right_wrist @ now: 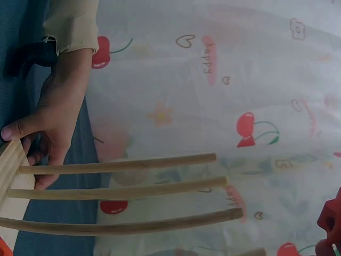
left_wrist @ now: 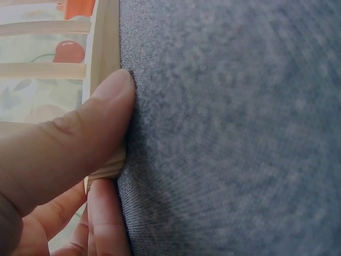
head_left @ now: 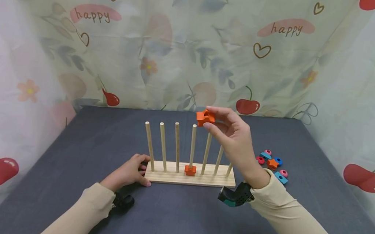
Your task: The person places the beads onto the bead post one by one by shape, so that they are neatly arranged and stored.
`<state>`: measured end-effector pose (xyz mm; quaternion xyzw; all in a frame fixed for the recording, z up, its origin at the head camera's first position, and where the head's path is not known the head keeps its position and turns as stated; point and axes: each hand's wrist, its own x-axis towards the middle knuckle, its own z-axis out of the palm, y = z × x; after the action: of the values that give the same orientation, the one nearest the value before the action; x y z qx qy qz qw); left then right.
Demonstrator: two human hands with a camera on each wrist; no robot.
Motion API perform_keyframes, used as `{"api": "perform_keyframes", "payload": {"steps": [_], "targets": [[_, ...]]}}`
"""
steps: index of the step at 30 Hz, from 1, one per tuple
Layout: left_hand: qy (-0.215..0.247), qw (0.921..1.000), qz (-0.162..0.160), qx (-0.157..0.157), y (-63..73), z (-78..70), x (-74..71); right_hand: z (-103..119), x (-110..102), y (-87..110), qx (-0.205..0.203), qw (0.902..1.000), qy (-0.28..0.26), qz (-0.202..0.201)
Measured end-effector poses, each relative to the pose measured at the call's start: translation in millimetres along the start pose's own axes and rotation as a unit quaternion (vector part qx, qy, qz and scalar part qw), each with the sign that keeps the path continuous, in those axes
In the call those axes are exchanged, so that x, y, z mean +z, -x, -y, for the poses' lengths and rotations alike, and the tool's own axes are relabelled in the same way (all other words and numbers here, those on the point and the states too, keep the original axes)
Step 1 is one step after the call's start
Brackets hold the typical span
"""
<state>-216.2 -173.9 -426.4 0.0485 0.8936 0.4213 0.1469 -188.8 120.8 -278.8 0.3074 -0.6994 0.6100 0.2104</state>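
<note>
A wooden peg board (head_left: pixel 166 177) with a row of upright pegs (head_left: pixel 176 147) stands on the table. My left hand (head_left: pixel 131 171) grips its left end, thumb along the front edge and fingers round the end. One orange star-shaped block (head_left: pixel 190 171) sits on the base around a middle peg. Above the pegs, my right hand (head_left: pixel 236 139) pinches another orange star-shaped block (head_left: pixel 205 117) between thumb and fingers, close to that peg's top. The right wrist view catches the held block (right_wrist: pixel 331 218) only at its edge.
Right of the board lies a loose cluster of small pieces, with an orange star (head_left: pixel 272 164), a blue piece (head_left: pixel 281 177) and pink ones (head_left: pixel 283 173). A patterned curtain (head_left: pixel 185 58) encloses the dark table (head_left: pixel 113 133) at the back and sides.
</note>
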Motion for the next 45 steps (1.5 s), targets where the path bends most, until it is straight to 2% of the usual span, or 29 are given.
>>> {"api": "perform_keyframes", "payload": {"steps": [7, 11, 23, 33, 45], "targets": [[0.006, 1.0, 0.002, 0.006, 0.1, 1.3, -0.7, -18, 17, 3.2, -0.085, 0.9951, 0.05, -0.008], [0.003, 1.0, 0.002, 0.008, -0.1, 0.8, -0.7, -29, 22, 5.0, -0.107, 0.9902, 0.088, -0.021], [0.003, 1.0, 0.005, 0.005, 1.5, -0.8, -1.8, -39, 27, 11.5, -0.051, 0.994, 0.095, -0.021], [0.002, 0.9999, 0.005, 0.009, 0.7, -0.5, -1.4, -44, 31, 13.8, 0.007, 0.9982, 0.056, -0.018], [-0.005, 1.0, 0.003, 0.006, -0.4, 0.2, -1.2, -52, 32, 22.5, 0.065, 0.9975, 0.028, -0.006]]}}
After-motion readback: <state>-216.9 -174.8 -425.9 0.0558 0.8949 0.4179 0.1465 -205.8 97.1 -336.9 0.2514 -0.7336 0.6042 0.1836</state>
